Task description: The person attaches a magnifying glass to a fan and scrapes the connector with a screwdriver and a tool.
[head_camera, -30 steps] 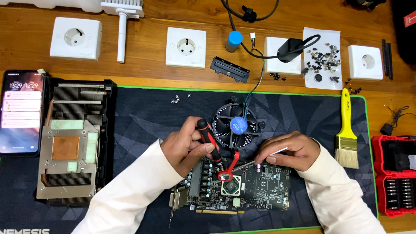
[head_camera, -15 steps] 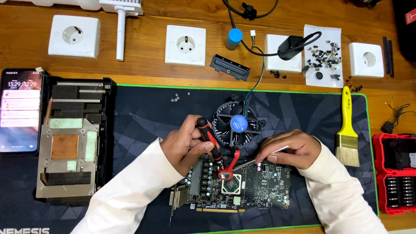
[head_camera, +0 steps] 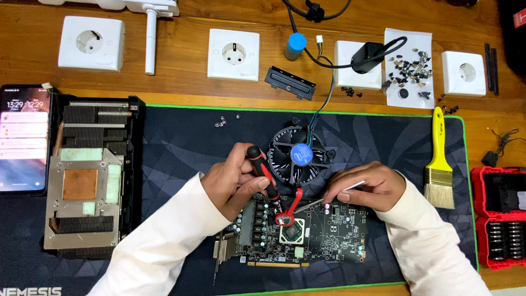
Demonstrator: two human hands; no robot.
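Observation:
A bare graphics card board point(head_camera: 329, 235) lies on the dark mat point(head_camera: 181, 142) near its front edge. My left hand point(head_camera: 233, 181) grips a red-and-black screwdriver point(head_camera: 263, 175), its tip down by the chip point(head_camera: 291, 231) in the board's middle. A red bracket-like piece point(head_camera: 290, 208) stands over that spot. My right hand point(head_camera: 364, 185) holds thin metal tweezers point(head_camera: 320, 201) that point left toward the same spot. Both sleeves are white.
A round cooler fan point(head_camera: 298, 154) sits just behind the board. A finned heatsink point(head_camera: 90, 181) and a lit phone point(head_camera: 23, 137) lie at the left. A yellow brush point(head_camera: 438, 161) and red bit case point(head_camera: 501, 219) are at the right. Several white sockets point(head_camera: 234, 53) and loose screws point(head_camera: 410, 68) line the wooden table behind.

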